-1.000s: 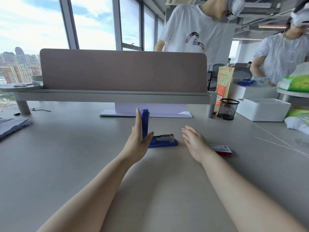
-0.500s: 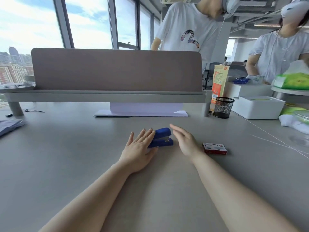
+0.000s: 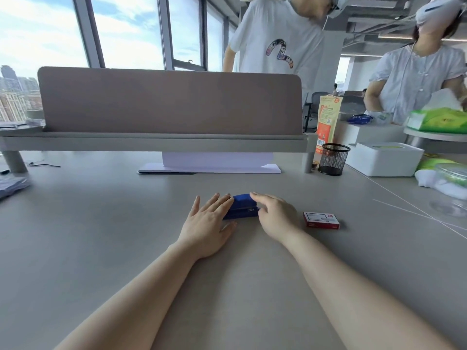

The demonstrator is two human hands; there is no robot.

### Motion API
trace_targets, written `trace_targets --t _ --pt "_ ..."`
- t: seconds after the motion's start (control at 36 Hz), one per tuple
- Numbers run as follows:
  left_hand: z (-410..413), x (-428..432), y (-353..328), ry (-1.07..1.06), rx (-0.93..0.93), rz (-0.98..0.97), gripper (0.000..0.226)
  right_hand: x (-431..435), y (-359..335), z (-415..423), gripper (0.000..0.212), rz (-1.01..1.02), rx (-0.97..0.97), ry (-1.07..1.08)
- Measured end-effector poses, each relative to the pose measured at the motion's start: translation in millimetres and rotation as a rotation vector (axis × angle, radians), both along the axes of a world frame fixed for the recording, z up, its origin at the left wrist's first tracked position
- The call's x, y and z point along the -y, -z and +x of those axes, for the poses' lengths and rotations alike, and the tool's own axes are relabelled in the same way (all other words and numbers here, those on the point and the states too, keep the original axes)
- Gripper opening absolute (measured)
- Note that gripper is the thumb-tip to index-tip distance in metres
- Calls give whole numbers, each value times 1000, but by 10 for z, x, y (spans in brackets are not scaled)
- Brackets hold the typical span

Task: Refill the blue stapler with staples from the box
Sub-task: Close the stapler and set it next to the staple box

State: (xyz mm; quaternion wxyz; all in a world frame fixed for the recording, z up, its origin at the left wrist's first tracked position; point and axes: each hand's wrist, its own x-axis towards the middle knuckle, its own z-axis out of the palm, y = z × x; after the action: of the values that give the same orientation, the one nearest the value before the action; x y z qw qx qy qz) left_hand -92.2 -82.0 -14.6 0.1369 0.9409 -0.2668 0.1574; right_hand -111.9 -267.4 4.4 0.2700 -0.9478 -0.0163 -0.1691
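The blue stapler (image 3: 243, 207) lies closed on the grey desk (image 3: 101, 236), between my two hands. My left hand (image 3: 207, 223) rests flat with fingers spread, its fingertips on the stapler's left end. My right hand (image 3: 274, 215) sits at the stapler's right end, its index finger stretched over the top. A small red and white staple box (image 3: 321, 219) lies shut on the desk just right of my right hand, untouched.
A desk divider (image 3: 169, 102) on a raised shelf spans the back, with white paper (image 3: 209, 168) under it. A black mesh pen cup (image 3: 333, 159), an orange carton (image 3: 326, 120) and a white box (image 3: 384, 159) stand at the right. Two people stand behind the desk.
The stapler's top arm, held upright by my left hand a second ago, has been folded down shut. Both hands now lie against the closed stapler.
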Motion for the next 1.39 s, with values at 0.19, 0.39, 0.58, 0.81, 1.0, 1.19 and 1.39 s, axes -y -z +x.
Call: trace_targets --t 0.19,0.39,0.58,0.81,1.0,1.19,1.39 --pt "-44 19 3 -24 20 30 62 -20 15 -38 55 -229 46 -21" --pt "-86 39 -18 -42 54 42 61 153 12 -139 58 -188 1 -61" --pt "-194 156 -60 -191 -29 -25 65 665 50 -447 57 -210 -36 172" --pt "-253 290 -16 -185 -74 64 71 880 114 -644 43 -327 -113 318" --pt "-51 306 -45 -156 -122 38 71 835 102 -379 54 -348 -220 227" --pt "319 389 -42 -141 -131 20 71 834 117 184 60 -339 -276 167" --pt "827 509 -50 -158 -138 22 70 853 144 839 61 -334 -268 128"
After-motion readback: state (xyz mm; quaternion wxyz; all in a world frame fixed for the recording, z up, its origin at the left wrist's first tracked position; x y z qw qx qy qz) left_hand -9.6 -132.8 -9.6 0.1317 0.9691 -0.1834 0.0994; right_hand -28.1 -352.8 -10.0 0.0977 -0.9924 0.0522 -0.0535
